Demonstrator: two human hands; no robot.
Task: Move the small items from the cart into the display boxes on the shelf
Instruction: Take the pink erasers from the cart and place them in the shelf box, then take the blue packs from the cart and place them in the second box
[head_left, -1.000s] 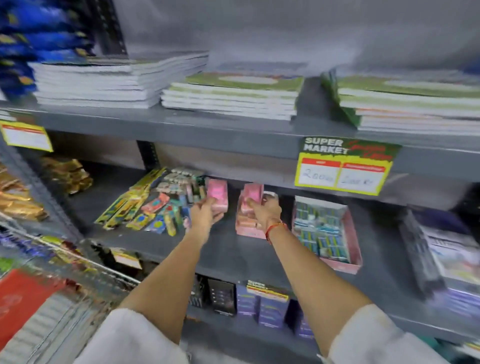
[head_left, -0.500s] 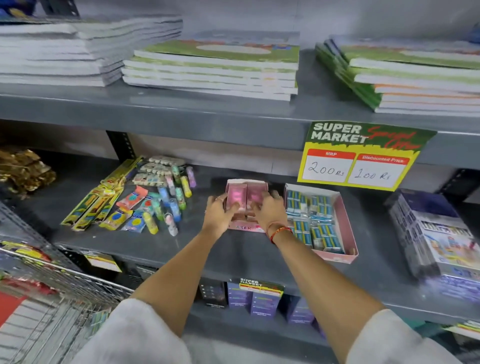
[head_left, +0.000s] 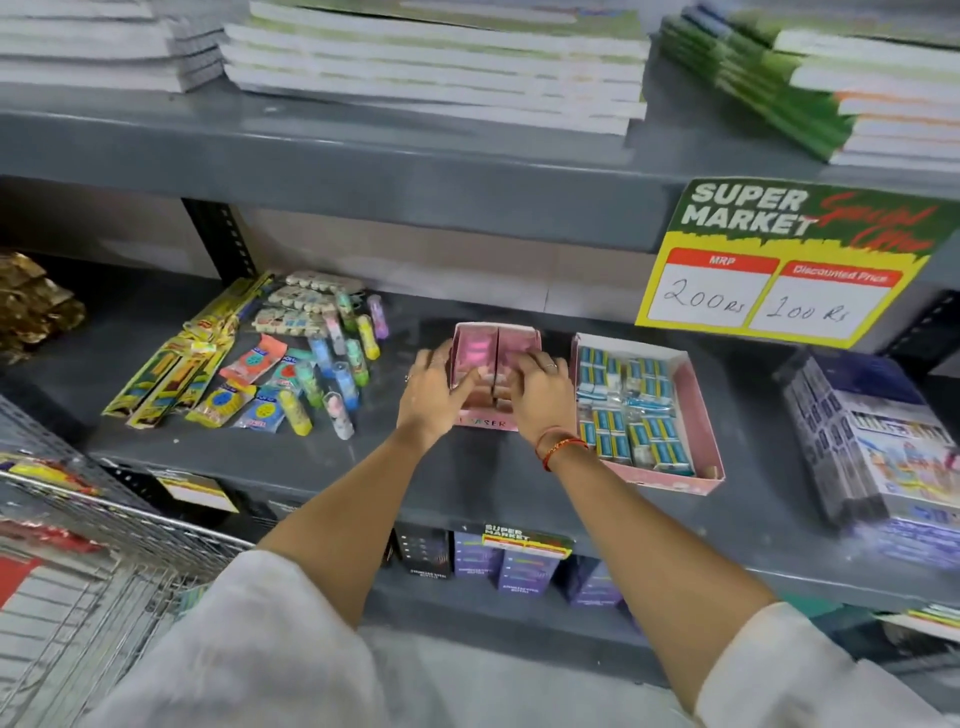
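A small pink display box stands on the grey middle shelf. Pink eraser packs fill its two rows. Both hands are down in this box. My left hand covers the left row, thumb inside the box and fingers along its left wall, gripping a pink pack. My right hand, with a red thread on the wrist, presses on a pink pack in the right row. The hands hide the front packs. The wire cart is at the lower left.
A larger pink box of blue-and-white erasers sits just right of my right hand. Loose colourful erasers and pencil packs lie to the left. A boxed set is at far right. Notebook stacks fill the upper shelf, with a price sign hanging below.
One second ago each hand held a pink pack in the air above the shelf. Both packs have gone down into the pink box, and the hands now rest on them.
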